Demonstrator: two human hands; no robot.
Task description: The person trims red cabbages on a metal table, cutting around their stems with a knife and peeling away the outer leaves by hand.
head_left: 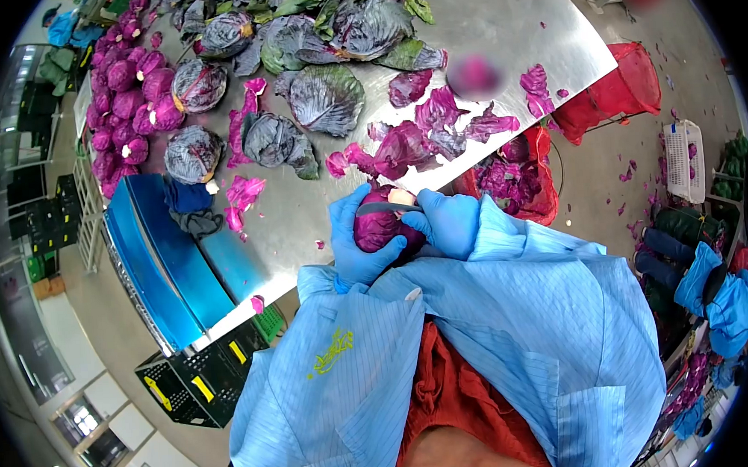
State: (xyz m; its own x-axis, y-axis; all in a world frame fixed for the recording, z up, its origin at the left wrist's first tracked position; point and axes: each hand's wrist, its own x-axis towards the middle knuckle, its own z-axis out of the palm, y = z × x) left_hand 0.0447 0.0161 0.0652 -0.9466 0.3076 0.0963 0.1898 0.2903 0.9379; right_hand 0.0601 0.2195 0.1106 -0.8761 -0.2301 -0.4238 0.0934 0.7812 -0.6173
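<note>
Red cabbage point(376, 233) was at the near edge of the steel counter point(553, 13), with the red basket point(546, 176) just beyond to the right. The head looked compact, likely fairly heavy and stiff, its smooth skin perhaps slippery and its outer leaves easy to tear; the round side offered the best hold, clear of the blade. Of the hands, the left hand point(358, 247) curved half open around that side, thumb nearest the body; the right hand point(455, 222) was closed on the knife point(379, 207), its blade across the top beside the pale stem end point(402, 197).
</note>
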